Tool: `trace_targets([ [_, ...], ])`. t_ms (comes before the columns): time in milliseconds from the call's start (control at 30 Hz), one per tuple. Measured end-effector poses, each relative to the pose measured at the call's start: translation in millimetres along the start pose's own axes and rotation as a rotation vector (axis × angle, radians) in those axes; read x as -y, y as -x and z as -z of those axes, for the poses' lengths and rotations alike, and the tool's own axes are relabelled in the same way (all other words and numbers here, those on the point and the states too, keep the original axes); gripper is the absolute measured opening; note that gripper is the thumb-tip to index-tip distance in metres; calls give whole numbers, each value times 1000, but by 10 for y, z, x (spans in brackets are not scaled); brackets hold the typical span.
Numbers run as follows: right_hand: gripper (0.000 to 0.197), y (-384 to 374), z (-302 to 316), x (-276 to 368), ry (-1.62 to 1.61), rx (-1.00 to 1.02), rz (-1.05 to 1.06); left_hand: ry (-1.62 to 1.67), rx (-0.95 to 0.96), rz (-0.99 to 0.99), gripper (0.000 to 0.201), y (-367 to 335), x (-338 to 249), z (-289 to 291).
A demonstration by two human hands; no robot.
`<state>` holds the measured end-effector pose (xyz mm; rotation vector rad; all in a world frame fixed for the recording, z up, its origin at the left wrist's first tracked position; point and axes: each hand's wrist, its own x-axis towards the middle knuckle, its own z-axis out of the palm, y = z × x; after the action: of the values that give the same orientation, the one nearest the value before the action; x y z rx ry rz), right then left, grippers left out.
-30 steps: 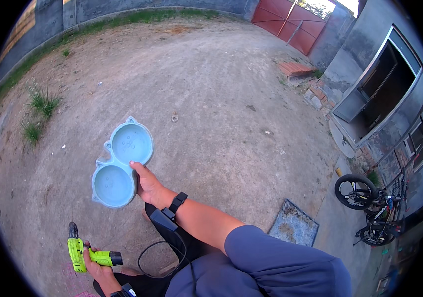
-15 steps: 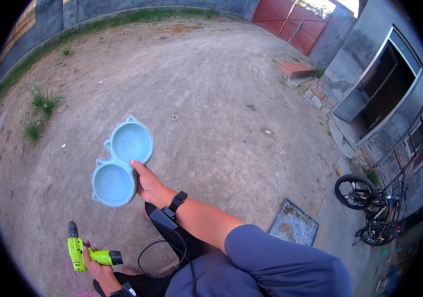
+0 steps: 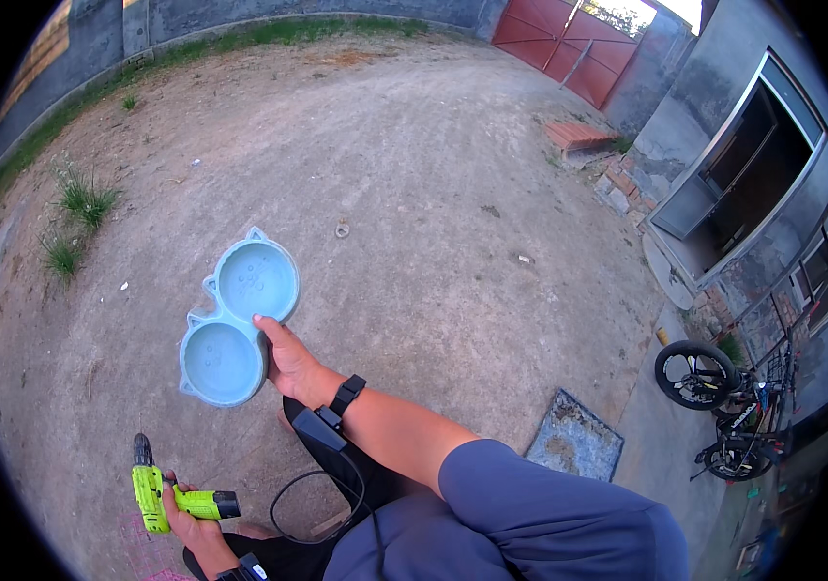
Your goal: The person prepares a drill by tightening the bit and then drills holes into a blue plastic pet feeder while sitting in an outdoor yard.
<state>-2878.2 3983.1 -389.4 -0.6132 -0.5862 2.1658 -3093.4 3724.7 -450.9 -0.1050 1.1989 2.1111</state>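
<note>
My right hand (image 3: 293,363) grips a light blue double pet bowl (image 3: 223,360) at the narrow middle of its edge, thumb on top. The bowl has two round basins joined together, with small cat-ear points on the rim; both basins hold nothing that I can see. It is held up above the dirt ground, tilted toward me. Lower left, my left hand (image 3: 193,531) is wrapped round the handle of a lime-green and black cordless drill (image 3: 150,496). The drill's black chuck points away from me, apart from the bowl.
Bare earth ground (image 3: 414,242) spreads ahead. A dusty square slab (image 3: 576,438) lies to the right, with a parked bicycle (image 3: 723,407) beyond it. An open doorway (image 3: 748,174), loose bricks (image 3: 617,184) and a red gate (image 3: 564,48) stand farther off. Pink mesh (image 3: 148,552) shows beside the left hand.
</note>
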Motion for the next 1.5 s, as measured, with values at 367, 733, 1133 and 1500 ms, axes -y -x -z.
trace_targets([
  [367,77,-30,30,-24,-8,9,2,8,18,-8,28,31,-3,-29],
  [733,74,-27,10,-20,-11,22,6,-6,7,-2,26,11,4,-11],
  [1133,73,-64,38,-48,-9,10,4,8,14,-7,27,23,17,-14],
  [1500,76,-50,40,-46,5,-3,-9,-5,0,-22,28,22,21,-30],
])
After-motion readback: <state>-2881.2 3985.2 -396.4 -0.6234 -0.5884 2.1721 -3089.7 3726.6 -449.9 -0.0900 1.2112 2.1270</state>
